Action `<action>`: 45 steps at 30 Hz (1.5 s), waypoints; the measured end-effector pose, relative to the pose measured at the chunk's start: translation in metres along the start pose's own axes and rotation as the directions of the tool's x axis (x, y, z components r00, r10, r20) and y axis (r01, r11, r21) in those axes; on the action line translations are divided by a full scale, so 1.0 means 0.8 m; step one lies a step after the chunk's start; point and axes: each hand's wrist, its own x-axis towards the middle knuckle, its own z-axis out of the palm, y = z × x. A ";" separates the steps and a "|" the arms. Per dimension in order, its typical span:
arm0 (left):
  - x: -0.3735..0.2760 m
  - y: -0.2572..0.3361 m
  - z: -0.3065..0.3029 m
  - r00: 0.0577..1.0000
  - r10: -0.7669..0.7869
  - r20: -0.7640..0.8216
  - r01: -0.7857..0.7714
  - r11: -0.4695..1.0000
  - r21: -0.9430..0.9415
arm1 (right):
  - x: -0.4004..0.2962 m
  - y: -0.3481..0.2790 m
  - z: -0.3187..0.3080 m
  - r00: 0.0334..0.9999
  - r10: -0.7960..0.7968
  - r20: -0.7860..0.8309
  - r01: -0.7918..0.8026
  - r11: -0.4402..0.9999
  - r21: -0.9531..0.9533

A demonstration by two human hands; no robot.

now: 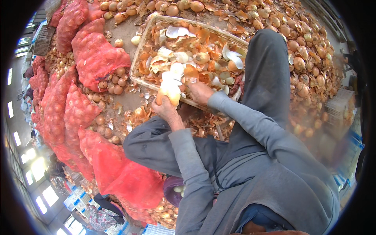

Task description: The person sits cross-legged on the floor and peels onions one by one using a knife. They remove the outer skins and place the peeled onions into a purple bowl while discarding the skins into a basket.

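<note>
My left hand (166, 110) grips an onion (171, 91) over the near left edge of a plastic crate (147, 83). The onion's upper part looks pale and is washed out by glare. Just right of it, my right hand (199, 91) is curled with its fingers closed near the onion; whether it holds a small tool is hidden. Loose brown and white onion skins (205, 38) fill much of the crate, with an onion (201, 58) lying among them. Some reddish cord or cloth (237, 83) rests at the crate's right end.
Red mesh sacks of onions (97, 55) lie at the left. A large heap of onions (302, 63) spreads at the right, near a slatted crate (339, 107). A purple container (171, 191) stands beside my left arm. Another person (102, 216) is at the lower left.
</note>
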 end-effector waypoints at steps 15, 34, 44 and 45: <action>-0.014 -0.018 -0.023 0.992 -0.020 0.128 0.086 0.842 -0.532 | 0.016 -0.004 0.004 0.983 0.043 -0.181 -0.012 0.985 0.172; -0.035 0.040 -0.032 0.985 -0.030 0.171 0.123 0.814 -0.568 | 0.044 -0.052 0.011 0.910 0.401 -0.102 -0.144 0.538 0.831; -0.040 0.025 0.006 0.994 0.048 -0.095 -0.041 0.996 0.074 | 0.035 -0.045 0.025 0.933 0.333 -0.137 -0.125 0.656 0.744; -0.043 0.021 0.008 0.996 0.031 -0.080 -0.029 0.999 0.027 | 0.033 -0.036 0.015 0.928 0.366 0.074 -0.284 0.562 0.777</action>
